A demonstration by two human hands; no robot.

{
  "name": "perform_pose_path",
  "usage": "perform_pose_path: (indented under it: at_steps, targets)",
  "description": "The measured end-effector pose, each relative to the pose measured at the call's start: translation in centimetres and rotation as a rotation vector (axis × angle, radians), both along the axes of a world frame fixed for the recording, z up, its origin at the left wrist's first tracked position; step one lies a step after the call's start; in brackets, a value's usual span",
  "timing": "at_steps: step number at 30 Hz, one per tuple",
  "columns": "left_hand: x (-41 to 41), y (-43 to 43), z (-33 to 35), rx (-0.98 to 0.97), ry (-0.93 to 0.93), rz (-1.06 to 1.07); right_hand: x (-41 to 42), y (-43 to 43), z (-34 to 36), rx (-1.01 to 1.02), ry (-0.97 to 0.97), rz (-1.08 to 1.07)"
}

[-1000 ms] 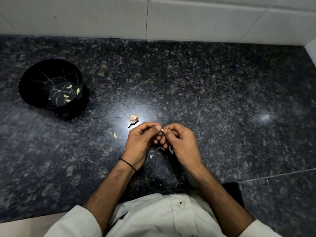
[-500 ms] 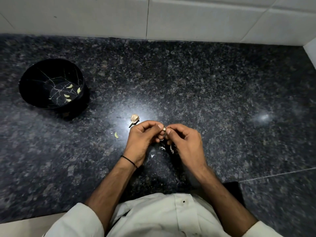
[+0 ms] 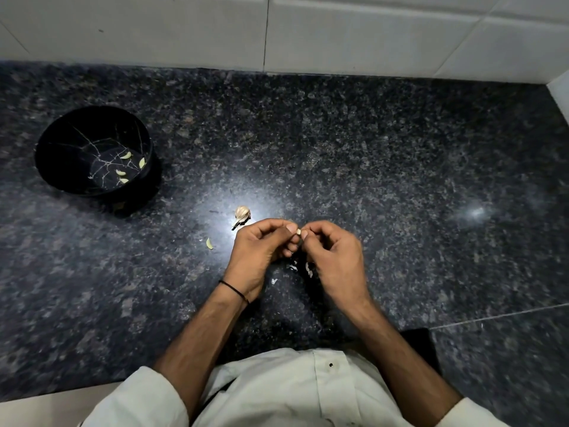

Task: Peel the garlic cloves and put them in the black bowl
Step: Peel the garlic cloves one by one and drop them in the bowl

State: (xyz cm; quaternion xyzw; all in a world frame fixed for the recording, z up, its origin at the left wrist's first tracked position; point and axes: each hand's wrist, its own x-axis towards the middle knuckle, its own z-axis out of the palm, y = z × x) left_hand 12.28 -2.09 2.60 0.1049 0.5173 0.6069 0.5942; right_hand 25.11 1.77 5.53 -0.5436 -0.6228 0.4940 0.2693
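At ten o'clock on the granite counter (image 3: pixel 369 149) the black bowl (image 3: pixel 55 167) holds four peeled cloves (image 3: pixel 125 155) near its right wall. A loose clove (image 3: pixel 209 243) lies at about nine o'clock from the hands, the garlic bulb remnant (image 3: pixel 242 213) just beyond them. The left hand (image 3: pixel 261 245) and right hand (image 3: pixel 332 251) meet at centre, fingertips pinched on one small garlic clove (image 3: pixel 298 231): peeling seems underway. Skin scraps (image 3: pixel 308 269) lie beneath. Next, likely, strip the skin and carry the clove to the bowl.

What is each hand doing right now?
Left hand: closed, pinching the garlic clove at its fingertips.
Right hand: closed, pinching the same garlic clove from the other side.
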Motion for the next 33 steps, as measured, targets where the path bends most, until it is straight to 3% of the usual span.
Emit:
perform_pose_path:
  at_steps: [4, 11, 21, 33]
  targets:
    - [0.16, -0.07, -0.03, 0.01, -0.005, -0.014, 0.04, 0.04, 0.13, 0.008, -0.006, 0.012]
    - [0.1, -0.01, -0.03, 0.057, 0.198, -0.036, 0.0, -0.12, 0.44, 0.07, -0.066, 0.032]
    - [-0.22, -0.17, -0.47, 0.066, 0.092, -0.039, -0.15, 0.15, 0.52, 0.087, -0.071, 0.026]
    - [-0.13, -0.3, -0.33, 0.079, 0.191, -0.054, 0.05, 0.36, 0.35, 0.018, -0.062, -0.006]
